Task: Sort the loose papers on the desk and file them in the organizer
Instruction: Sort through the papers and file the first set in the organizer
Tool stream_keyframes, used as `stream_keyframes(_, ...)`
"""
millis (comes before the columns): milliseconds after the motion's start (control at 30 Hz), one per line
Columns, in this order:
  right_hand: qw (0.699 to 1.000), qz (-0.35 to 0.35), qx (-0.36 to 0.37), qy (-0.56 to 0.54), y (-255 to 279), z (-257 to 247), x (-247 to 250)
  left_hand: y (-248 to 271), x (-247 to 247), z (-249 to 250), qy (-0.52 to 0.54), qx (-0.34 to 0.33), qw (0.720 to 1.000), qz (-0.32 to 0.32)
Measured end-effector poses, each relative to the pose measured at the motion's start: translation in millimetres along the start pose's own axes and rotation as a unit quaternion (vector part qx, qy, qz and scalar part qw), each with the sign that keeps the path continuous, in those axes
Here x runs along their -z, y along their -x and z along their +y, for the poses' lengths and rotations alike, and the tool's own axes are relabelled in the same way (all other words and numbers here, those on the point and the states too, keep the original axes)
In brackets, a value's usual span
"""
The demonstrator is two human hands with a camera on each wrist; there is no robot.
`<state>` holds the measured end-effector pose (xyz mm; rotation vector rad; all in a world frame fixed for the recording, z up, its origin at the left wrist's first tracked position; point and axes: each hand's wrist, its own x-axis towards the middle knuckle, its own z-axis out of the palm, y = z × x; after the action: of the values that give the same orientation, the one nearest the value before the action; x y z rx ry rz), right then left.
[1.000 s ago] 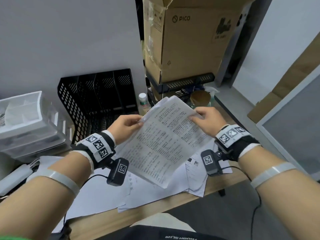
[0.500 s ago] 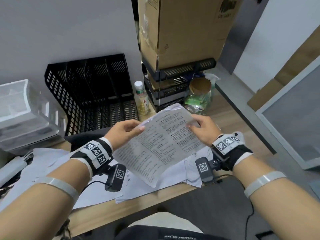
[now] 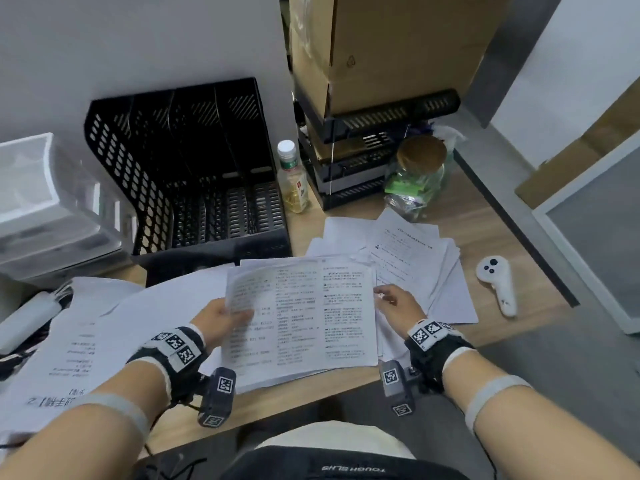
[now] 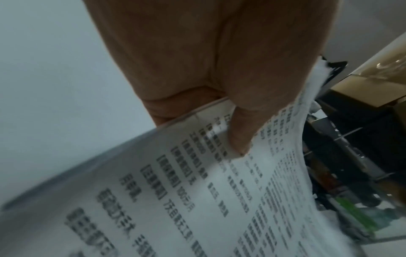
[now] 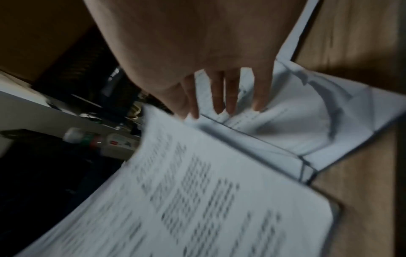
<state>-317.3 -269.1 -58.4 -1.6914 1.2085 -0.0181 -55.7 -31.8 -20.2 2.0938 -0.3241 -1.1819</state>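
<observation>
your left hand [image 3: 221, 322] pinches the left edge of the printed sheet [image 3: 311, 313], thumb on top, holding it low over the desk [image 3: 460, 216]. your right hand [image 3: 398, 303] lies with fingers straight on the loose papers [image 3: 415, 258] beside it. the black organizer [image 3: 194, 168] stands behind.

Wearing black wrist straps [image 3: 173, 355] on both bare forearms, each carrying white panels printed with black square code markers. Hanging a small dark camera block [image 3: 217, 396] under each wrist, also tagged with code markers, and trailing thin black cables. Wearing pale grey bands [image 3: 495, 393] further up both forearms. Showing dark clothing with white lettering at the bottom edge.
</observation>
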Motion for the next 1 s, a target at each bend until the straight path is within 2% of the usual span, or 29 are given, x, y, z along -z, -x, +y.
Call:
stream_keyframes(67, 0.995, 0.007, -0.074, 0.065, -7.7, 7.3, -9.3, -0.8, 13.4, -14.0, -0.067, 0.019, 0.998, 0.011)
stream_keyframes(133, 0.990, -0.012, -0.098, 0.096, -10.8, 10.2, -17.7, 1.5, 24.9, -28.8, -0.131, 0.040, 0.990, 0.017)
stream_keyframes(200, 0.990, -0.026, -0.063, 0.122, -10.8, 7.5, -27.2, 5.1, 31.9, -40.6, -0.187, 0.055, 0.981, 0.020)
stream_keyframes(300, 0.991, -0.014, -0.020, 0.132, -8.7, 6.4, -35.7, 6.3, 33.5, -52.3, -0.214, 0.061, 0.975, 0.015)
stream_keyframes(500, 0.996, -0.032, -0.027, 0.081, -11.6, 14.8, -27.7, 8.1, 24.4, -53.6, -0.213, 0.066, 0.975, 0.006)
stream_keyframes(667, 1.000, -0.004, 0.018, -0.012, -5.0, 12.0, -9.7, 7.5, 22.9, -48.7, -0.196, 0.065, 0.978, 0.012)
stream_keyframes(733, 0.999, -0.009, 0.043, 0.015, -5.8, 14.6, -0.2, 5.9, 22.3, -45.2, -0.175, 0.066, 0.982, 0.012)
stream_keyframes(900, 0.966, -0.135, 0.092, 0.198, 10.3, 18.2, -10.4, -0.5, 16.3, -30.4, -0.113, 0.052, 0.992, 0.014)
stream_keyframes(967, 0.966, -0.121, 0.107, 0.202, 12.7, 20.0, -17.0, -4.8, 12.7, -25.5, -0.098, 0.046, 0.994, 0.014)
stream_keyframes(1000, 0.972, -0.074, 0.113, 0.194, 10.4, 22.6, -16.6, -7.9, 11.0, -24.0, -0.101, 0.042, 0.994, 0.016)
